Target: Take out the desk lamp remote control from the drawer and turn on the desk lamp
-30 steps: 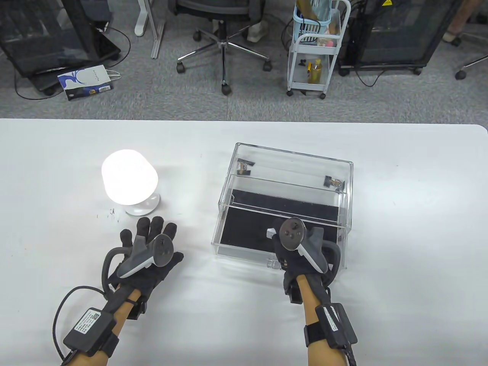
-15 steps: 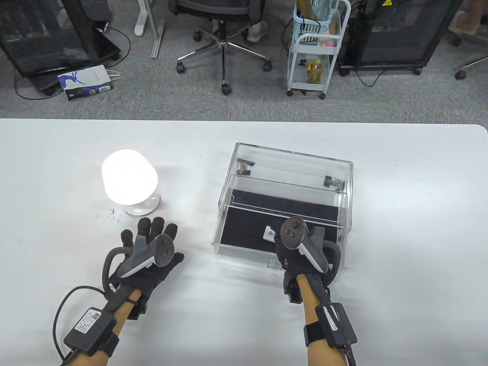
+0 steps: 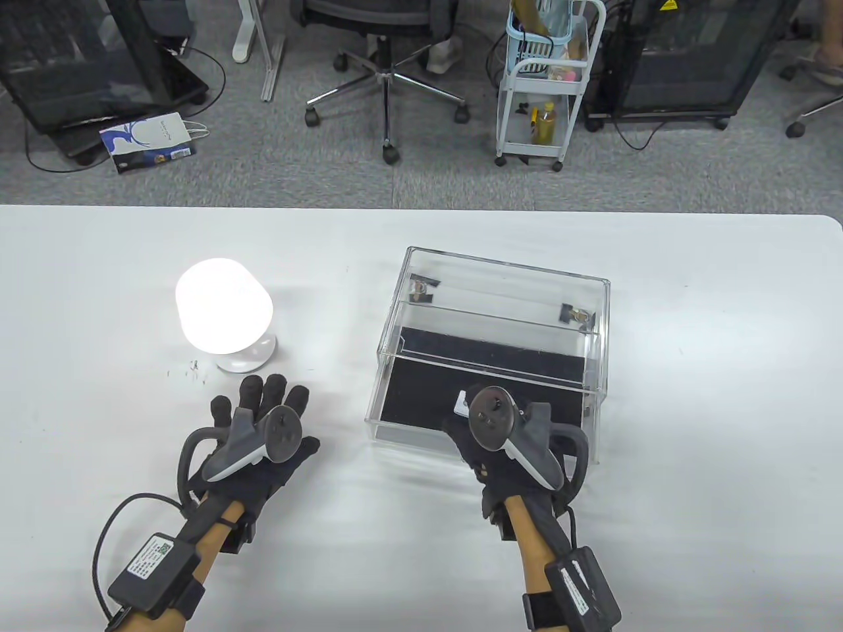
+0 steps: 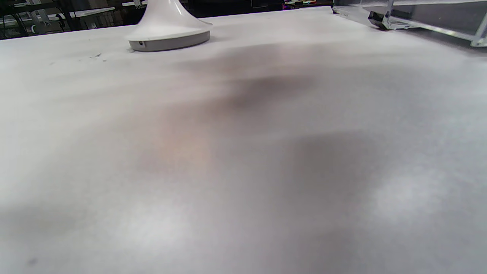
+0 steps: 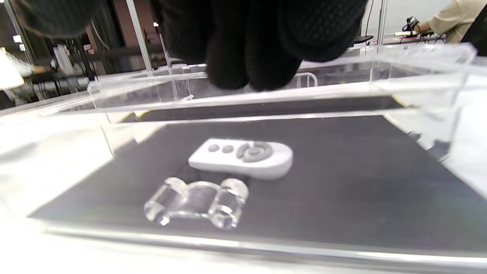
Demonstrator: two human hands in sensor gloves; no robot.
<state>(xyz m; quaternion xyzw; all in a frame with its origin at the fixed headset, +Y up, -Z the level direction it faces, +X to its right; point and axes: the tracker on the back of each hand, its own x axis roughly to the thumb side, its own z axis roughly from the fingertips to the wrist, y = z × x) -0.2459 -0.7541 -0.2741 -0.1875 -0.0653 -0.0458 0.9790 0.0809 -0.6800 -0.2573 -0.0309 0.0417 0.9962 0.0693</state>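
Lamp (image 3: 224, 313) glows; remote (image 5: 241, 158) lies on the open drawer (image 5: 342, 182) floor, apart from my right hand (image 3: 500, 441), whose grip is unreadable. Left hand (image 3: 260, 428) flat, holding nothing. Next, probably: close the drawer.

The desk lamp (image 3: 224, 315) stands just beyond my left hand (image 3: 253, 434). To its right, the remote control (image 5: 241, 157) lies inside the open drawer (image 3: 421, 431), under my right hand (image 3: 504, 438).

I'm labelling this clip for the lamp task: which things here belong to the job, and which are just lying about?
Part of the job:
desk lamp, lit
clear drawer, pulled open
remote control, lying on the drawer's black liner
right hand, at the drawer front
left hand, flat on the table

Just lying about:
office chair
white cart
paper bag
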